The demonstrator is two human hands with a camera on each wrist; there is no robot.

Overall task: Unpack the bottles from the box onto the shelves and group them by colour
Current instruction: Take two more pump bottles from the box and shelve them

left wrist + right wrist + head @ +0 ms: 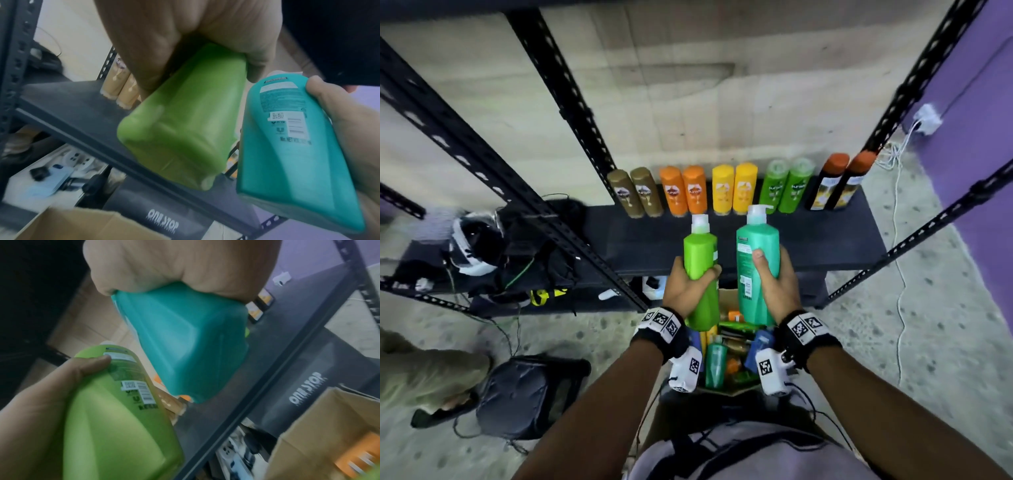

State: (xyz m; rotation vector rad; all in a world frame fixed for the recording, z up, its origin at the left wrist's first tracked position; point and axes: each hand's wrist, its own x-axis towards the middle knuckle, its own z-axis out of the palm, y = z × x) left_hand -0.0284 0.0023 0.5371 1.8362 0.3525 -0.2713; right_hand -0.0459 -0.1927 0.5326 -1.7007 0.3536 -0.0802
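Note:
My left hand [690, 284] grips a tall lime-green bottle [701, 270] with a white cap, held upright above the box. My right hand [774, 277] grips a teal pump bottle [756, 260] beside it. In the left wrist view the lime-green bottle [180, 123] fills the centre with the teal bottle [292, 146] to its right. In the right wrist view the teal bottle [185, 340] sits under my palm and the lime-green bottle [115, 418] is at lower left. The cardboard box [729, 346] below my wrists holds several more bottles. Both bottles hover over the front edge of the dark shelf [825, 240].
Along the back of the shelf stand pairs of bottles: brown [635, 193], orange [683, 190], yellow [734, 188], green [787, 185] and black with orange caps [837, 181]. Black slotted uprights [571, 102] frame the shelf. Dark gear lies at left [517, 253]. A black bag [527, 394] sits on the floor.

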